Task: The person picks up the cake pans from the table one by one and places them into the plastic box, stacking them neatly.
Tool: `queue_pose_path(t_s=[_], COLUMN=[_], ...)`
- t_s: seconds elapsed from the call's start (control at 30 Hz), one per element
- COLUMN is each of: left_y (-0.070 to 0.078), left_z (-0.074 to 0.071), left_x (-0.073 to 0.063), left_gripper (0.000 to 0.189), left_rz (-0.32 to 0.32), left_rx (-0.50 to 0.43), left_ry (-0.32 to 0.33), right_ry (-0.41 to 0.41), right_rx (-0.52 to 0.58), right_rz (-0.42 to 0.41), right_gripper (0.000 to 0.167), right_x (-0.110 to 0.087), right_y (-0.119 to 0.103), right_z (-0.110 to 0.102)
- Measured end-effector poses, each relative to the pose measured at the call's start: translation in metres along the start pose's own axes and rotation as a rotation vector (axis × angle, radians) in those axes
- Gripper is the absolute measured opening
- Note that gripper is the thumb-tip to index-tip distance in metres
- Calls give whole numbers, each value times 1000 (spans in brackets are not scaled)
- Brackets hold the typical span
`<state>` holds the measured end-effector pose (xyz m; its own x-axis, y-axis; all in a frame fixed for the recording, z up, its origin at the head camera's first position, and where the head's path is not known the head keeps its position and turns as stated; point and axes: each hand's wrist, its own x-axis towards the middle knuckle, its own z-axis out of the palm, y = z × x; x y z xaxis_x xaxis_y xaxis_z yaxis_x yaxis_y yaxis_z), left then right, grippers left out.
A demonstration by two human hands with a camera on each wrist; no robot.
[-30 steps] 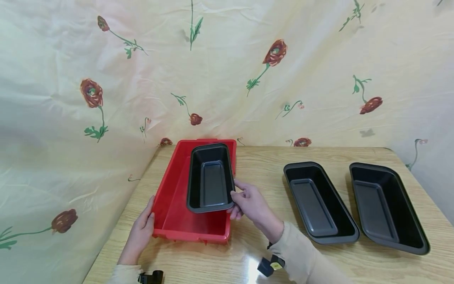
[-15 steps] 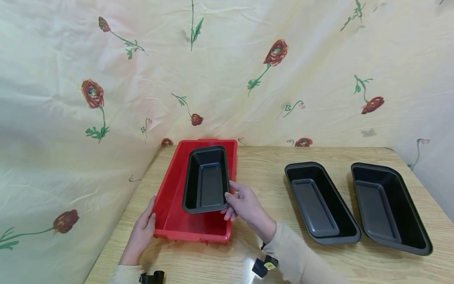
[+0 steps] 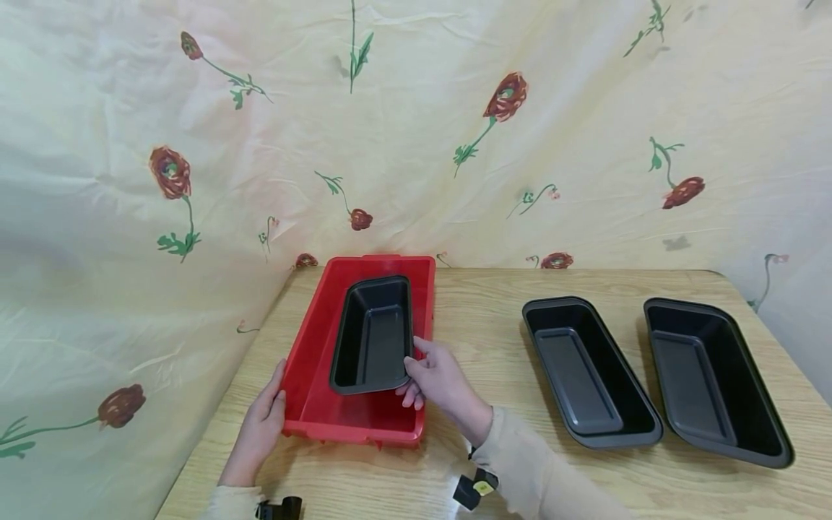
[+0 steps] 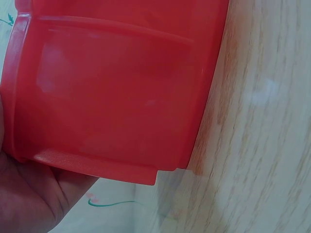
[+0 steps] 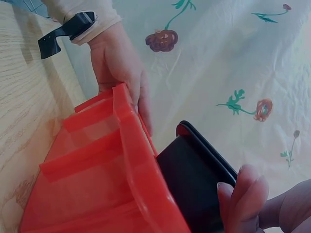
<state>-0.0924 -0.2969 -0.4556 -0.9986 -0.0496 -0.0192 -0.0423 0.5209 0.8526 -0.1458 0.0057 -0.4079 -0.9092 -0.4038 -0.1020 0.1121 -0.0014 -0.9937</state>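
Observation:
In the head view, a black loaf pan (image 3: pixel 373 336) is over the left part of a red plastic bin (image 3: pixel 344 415). My right hand (image 3: pixel 445 379) pinches the pan's rim near its front right corner, thumb on top and fingers beneath. The right wrist view shows the pan's side (image 5: pixel 194 179) partly hidden behind the bin's wall, its rim above that wall. Whether its base touches the bin floor is hidden. My left hand (image 3: pixel 260 426) rests against the outer left side of the bin near its front corner, its fingers fairly straight along the wall.
Two more black loaf pans stand upright on the wooden table (image 3: pixel 481 303) to the right: a nearer one (image 3: pixel 578 383) and a farther one (image 3: pixel 695 390). A flowered cloth (image 3: pixel 416 130) hangs behind the table and along its left side.
My right hand has carried the loaf pan left and down, lower into the bin. The left hand and the bin have stayed nearly still.

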Motion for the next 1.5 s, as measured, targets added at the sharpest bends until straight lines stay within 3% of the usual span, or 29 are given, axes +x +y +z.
queue_pose_path(t_s=[0.63, 1.1, 1.37, 1.5], left_y=[-2, 0, -2, -3], left_z=[2, 2, 1, 1], left_x=[1, 1, 2, 2], left_gripper=[56, 56, 56, 57], left_rz=[1, 5, 5, 10], left_rx=[9, -3, 12, 7], left_ry=[7, 11, 11, 12], right_ry=[25, 46, 50, 38], right_rx=[-53, -83, -118, -109], right_rz=[50, 46, 62, 83], right_gripper=[57, 43, 47, 57], right_x=[6, 10, 11, 11], right_y=[7, 9, 8, 8], right_z=[5, 10, 10, 10])
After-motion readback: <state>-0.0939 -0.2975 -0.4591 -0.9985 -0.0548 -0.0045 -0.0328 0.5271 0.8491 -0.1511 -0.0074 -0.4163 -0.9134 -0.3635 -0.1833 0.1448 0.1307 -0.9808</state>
